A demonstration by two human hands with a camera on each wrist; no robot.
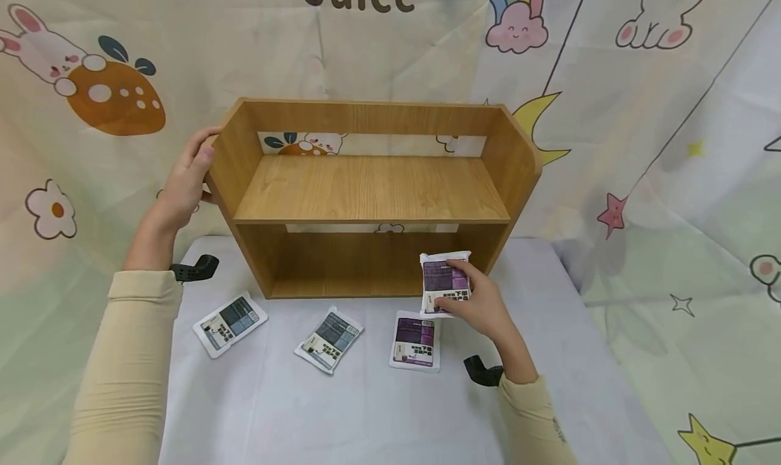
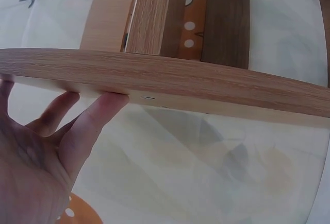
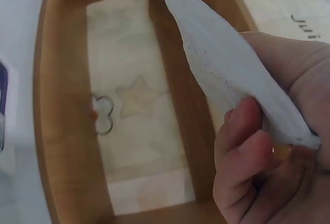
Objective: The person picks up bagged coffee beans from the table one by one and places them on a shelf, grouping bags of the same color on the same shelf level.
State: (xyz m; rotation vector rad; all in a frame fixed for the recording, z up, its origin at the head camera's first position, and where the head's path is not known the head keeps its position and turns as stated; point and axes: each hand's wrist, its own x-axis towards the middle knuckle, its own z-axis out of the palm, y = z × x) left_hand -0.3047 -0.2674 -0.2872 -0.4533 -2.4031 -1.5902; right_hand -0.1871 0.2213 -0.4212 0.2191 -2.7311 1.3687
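My left hand touches the outer left side of a two-tier wooden shelf. In the left wrist view its fingertips press flat against the side panel. My right hand pinches a white packet with a purple label between thumb and fingers, in front of the shelf's lower right opening. The right wrist view shows that packet's plain white back. A similar purple-labelled packet lies on the table just below it. Two grey-blue-labelled packets lie tilted farther left.
The shelf stands at the back of a table with a white cloth. A printed curtain hangs behind and around it. Black wrist straps sit on both forearms.
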